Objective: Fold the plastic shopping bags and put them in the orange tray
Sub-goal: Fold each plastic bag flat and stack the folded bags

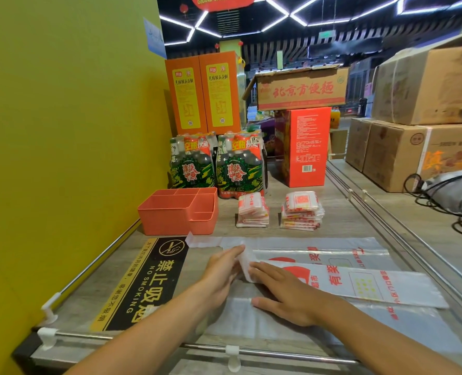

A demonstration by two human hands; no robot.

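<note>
Orange plastic forms the tray [170,215], which stands on the bench [338,220] by the yellow wall [62,131]; its large compartment and the smaller ones along its far and right sides show nothing inside from this angle. Right of it lie two stacks of folded bags [252,211] and [301,211], apart from each other and outside the tray. Behind stand two shrink-wrapped bottle packs [216,169], tall orange cartons [202,93] and a red box [304,147] with an open cardboard box [300,89] on top.

Nearer, a clear bag [359,282] with red print lies spread flat across the bench, partly folded lengthwise, one handle reaching toward the tray. The left hand [221,269] pinches the other handle strip, lifted off the bench. The right hand [284,290] lies flat on the bag with fingers straight, pressing it down just beside the left. A no-smoking sticker [148,280] sits left of the hands.
</note>
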